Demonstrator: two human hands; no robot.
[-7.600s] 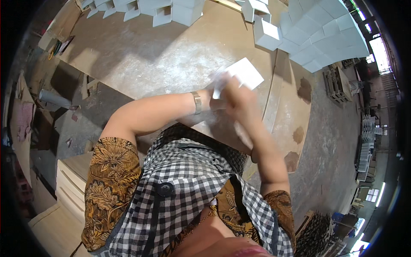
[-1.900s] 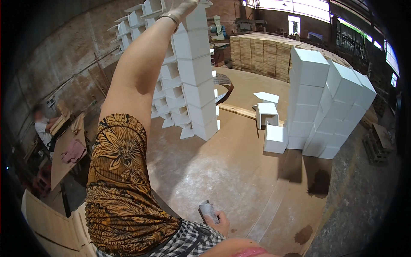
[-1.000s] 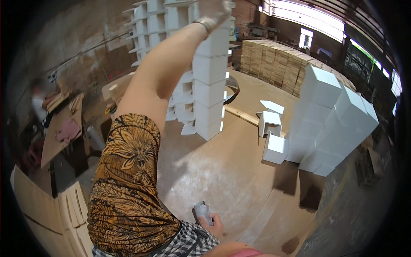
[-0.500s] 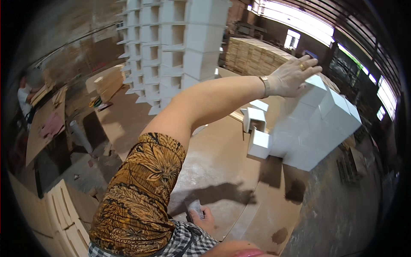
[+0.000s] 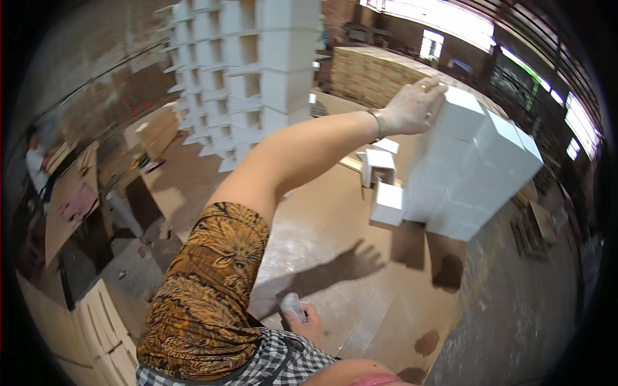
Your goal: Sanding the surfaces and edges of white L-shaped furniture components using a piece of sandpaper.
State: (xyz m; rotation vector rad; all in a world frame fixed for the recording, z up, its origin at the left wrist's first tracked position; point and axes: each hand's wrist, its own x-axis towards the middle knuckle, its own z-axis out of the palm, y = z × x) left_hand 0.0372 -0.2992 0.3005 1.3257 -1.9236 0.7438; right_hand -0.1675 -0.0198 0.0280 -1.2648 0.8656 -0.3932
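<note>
My left arm, in a brown leaf-patterned sleeve, stretches across to the right. My left hand (image 5: pixel 415 108), fingers extended and dusted white, wears a ring, with a band at the wrist. It reaches the upper left edge of a stack of white boxes (image 5: pixel 454 151); whether it touches the stack is unclear. Low in the middle, my right hand (image 5: pixel 309 323) is closed around a small, dusty grey block (image 5: pixel 293 306). Its exact kind is not clear. Beside the stack, a few loose white open boxes (image 5: pixel 388 204) sit on the brown work surface (image 5: pixel 322 225).
A tall stack of open white boxes (image 5: pixel 277 58) rises at the far left of the table. Pale wood pieces (image 5: pixel 370 74) are piled behind. At the left, another person (image 5: pixel 37 161) stands by a board with a pink cloth (image 5: pixel 80 202). Pale panels (image 5: pixel 106 321) lie lower left.
My left hand has drawn back from over the white stack's top to its left edge, its fingers still extended. My right hand keeps hold of the grey block. The whole view has shifted slightly.
</note>
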